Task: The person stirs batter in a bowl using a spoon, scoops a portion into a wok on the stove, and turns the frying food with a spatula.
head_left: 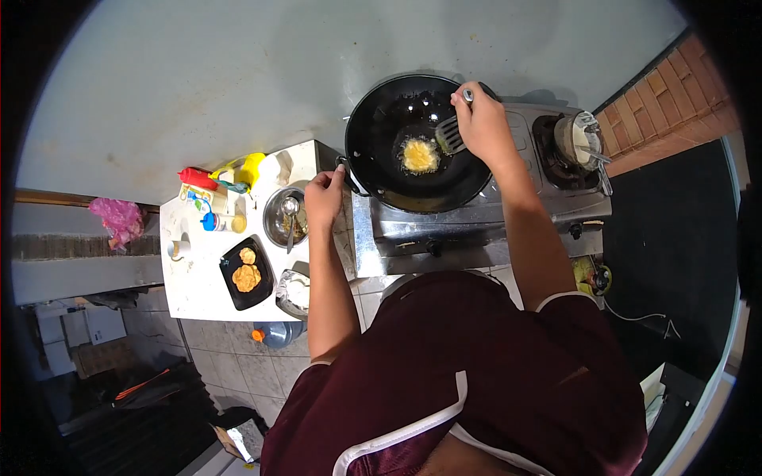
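Note:
A black wok sits on the left burner of the gas stove. In its oil lies a yellow fritter with bubbling edges. My right hand is closed around the handle of a slotted spatula, whose blade is inside the wok just right of the fritter. With my left hand I grip the wok's handle at its left side. On the white table, a black square plate bears two browned fritters. Beside it stands a metal bowl with a ladle in it.
The stove carries a pot with utensils on its right burner. Sauce bottles, a cup and a foil-lined container stand on the white table. A water jug is on the floor below.

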Action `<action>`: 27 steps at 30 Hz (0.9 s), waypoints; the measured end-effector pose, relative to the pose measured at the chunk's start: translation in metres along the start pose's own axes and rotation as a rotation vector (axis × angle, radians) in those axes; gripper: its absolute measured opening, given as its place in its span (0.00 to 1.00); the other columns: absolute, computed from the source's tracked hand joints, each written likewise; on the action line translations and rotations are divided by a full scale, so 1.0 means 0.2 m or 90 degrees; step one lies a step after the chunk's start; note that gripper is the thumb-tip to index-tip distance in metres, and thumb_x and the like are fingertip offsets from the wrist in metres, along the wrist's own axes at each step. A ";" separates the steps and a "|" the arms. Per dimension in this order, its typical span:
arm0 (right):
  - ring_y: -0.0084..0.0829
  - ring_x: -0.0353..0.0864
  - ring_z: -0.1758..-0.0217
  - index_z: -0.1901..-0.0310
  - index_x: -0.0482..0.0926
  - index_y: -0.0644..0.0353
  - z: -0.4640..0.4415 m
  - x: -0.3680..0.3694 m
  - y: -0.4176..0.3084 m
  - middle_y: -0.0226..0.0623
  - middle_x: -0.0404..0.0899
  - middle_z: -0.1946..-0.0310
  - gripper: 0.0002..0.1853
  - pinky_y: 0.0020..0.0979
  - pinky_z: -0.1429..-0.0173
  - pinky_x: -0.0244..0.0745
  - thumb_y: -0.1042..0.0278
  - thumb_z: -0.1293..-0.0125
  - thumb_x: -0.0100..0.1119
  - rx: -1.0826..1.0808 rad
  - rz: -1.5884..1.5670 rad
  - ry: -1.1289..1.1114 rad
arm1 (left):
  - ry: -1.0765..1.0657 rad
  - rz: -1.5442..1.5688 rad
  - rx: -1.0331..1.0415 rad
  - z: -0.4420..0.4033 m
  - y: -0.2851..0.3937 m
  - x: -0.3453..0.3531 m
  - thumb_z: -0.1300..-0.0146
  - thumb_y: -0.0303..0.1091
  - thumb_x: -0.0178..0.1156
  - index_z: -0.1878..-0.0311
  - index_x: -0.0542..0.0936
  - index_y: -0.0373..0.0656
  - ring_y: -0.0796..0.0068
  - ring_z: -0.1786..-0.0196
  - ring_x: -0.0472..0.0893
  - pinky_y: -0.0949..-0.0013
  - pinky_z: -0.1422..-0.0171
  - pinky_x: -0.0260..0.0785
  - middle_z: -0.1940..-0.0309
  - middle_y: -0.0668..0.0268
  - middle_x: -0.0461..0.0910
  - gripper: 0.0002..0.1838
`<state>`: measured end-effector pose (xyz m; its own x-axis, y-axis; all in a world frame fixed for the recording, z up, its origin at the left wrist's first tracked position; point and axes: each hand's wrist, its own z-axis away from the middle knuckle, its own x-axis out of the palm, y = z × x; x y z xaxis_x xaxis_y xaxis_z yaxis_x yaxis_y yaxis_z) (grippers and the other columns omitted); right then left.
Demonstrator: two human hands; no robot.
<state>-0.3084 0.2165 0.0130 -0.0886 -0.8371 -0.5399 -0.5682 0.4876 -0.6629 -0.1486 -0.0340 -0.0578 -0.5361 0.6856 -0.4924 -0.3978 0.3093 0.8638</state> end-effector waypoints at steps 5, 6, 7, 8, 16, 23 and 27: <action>0.49 0.81 0.65 0.61 0.73 0.64 -0.01 -0.04 -0.10 0.49 0.81 0.69 0.08 0.40 0.60 0.74 0.68 0.32 0.54 0.029 -0.081 -0.026 | -0.017 0.041 0.001 0.02 0.04 -0.01 0.36 0.45 0.62 0.69 0.81 0.32 0.81 0.74 0.71 0.73 0.66 0.66 0.80 0.66 0.77 0.20; 0.56 0.78 0.63 0.61 0.73 0.63 -0.01 -0.04 -0.10 0.52 0.79 0.70 0.08 0.46 0.60 0.73 0.67 0.33 0.55 0.016 -0.083 -0.005 | -0.017 0.041 -0.001 0.03 0.05 -0.01 0.36 0.45 0.62 0.69 0.81 0.32 0.81 0.74 0.71 0.73 0.66 0.66 0.80 0.66 0.77 0.20; 0.56 0.78 0.63 0.61 0.73 0.63 -0.01 -0.03 -0.07 0.52 0.79 0.70 0.08 0.46 0.60 0.73 0.67 0.33 0.55 0.016 -0.083 -0.005 | -0.010 0.027 0.001 0.04 0.05 -0.01 0.36 0.45 0.62 0.69 0.81 0.32 0.81 0.74 0.70 0.74 0.66 0.66 0.80 0.67 0.77 0.20; 0.56 0.79 0.63 0.61 0.73 0.63 -0.02 -0.02 -0.04 0.52 0.80 0.69 0.08 0.45 0.60 0.73 0.68 0.33 0.55 0.013 -0.040 -0.002 | -0.003 0.014 0.005 0.03 0.06 -0.01 0.36 0.44 0.62 0.70 0.81 0.32 0.82 0.74 0.70 0.74 0.67 0.65 0.80 0.67 0.77 0.20; 0.56 0.79 0.63 0.60 0.72 0.63 -0.03 -0.03 -0.06 0.52 0.79 0.69 0.08 0.46 0.59 0.73 0.67 0.33 0.54 0.040 -0.098 -0.009 | -0.002 0.021 0.011 0.02 0.04 -0.01 0.37 0.44 0.62 0.70 0.81 0.32 0.82 0.75 0.69 0.74 0.68 0.65 0.81 0.67 0.76 0.20; 0.54 0.79 0.64 0.61 0.72 0.63 -0.02 0.02 0.02 0.50 0.80 0.70 0.08 0.45 0.60 0.73 0.67 0.33 0.54 0.006 0.012 0.002 | -0.001 0.010 0.016 0.03 0.05 -0.01 0.36 0.44 0.62 0.70 0.81 0.32 0.82 0.75 0.69 0.74 0.68 0.64 0.81 0.67 0.76 0.20; 0.56 0.78 0.65 0.61 0.72 0.62 -0.02 -0.02 -0.06 0.51 0.78 0.71 0.08 0.47 0.62 0.72 0.67 0.33 0.54 0.037 -0.106 0.001 | -0.001 0.015 0.011 0.03 0.05 -0.01 0.36 0.45 0.62 0.70 0.81 0.32 0.82 0.75 0.69 0.74 0.68 0.64 0.81 0.67 0.76 0.20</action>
<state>-0.3038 0.2123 0.0245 0.0015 -0.9080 -0.4189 -0.5265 0.3554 -0.7723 -0.1477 -0.0286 -0.0480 -0.5437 0.6941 -0.4718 -0.3723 0.3043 0.8768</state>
